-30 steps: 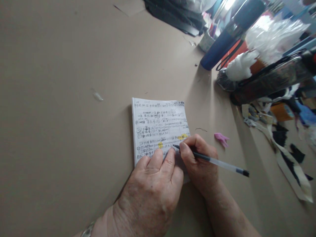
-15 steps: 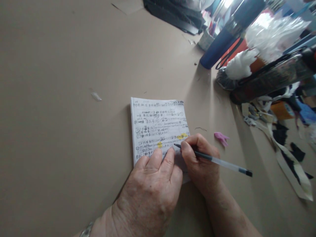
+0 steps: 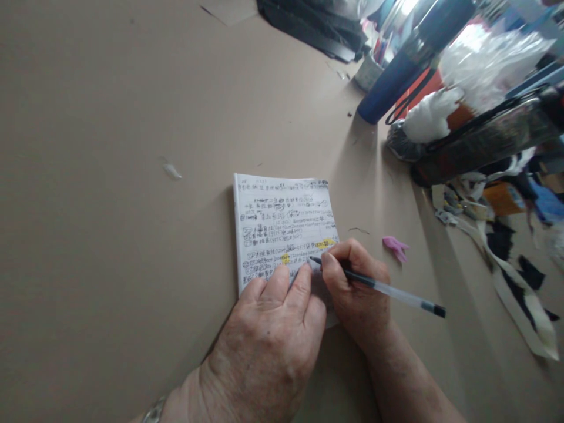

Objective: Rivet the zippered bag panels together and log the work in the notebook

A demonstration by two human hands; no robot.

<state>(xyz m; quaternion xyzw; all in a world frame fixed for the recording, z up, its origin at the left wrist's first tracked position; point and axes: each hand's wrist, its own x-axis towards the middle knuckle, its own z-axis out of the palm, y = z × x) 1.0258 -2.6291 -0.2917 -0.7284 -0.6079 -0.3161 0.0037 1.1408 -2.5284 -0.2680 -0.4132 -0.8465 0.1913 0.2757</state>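
A small white notebook (image 3: 282, 197) lies on the table, its page crowded with handwriting and marked with yellow highlighter in two places. My left hand (image 3: 273, 335) rests on the lower part of the page, fingers stretched out and lying flat over it. In my right hand (image 3: 359, 291) is a pen (image 3: 396, 292) with a clear barrel and black ends, pinched between thumb and fingers. The pen's tip meets the page just beyond my left fingertips. Both hands hide the lower page.
To the upper right stand a blue flask (image 3: 396, 76) and a dark bottle (image 3: 480, 141). Plastic bags (image 3: 493, 59) and fabric strips (image 3: 520, 305) crowd the right side. A pink scrap (image 3: 395, 248) lies right of the notebook; a black bag (image 3: 312, 29) sits at the top.
My right hand and the pen have shifted very slightly left, the pen's back end dipping a little. The left hand and notebook stay in place.
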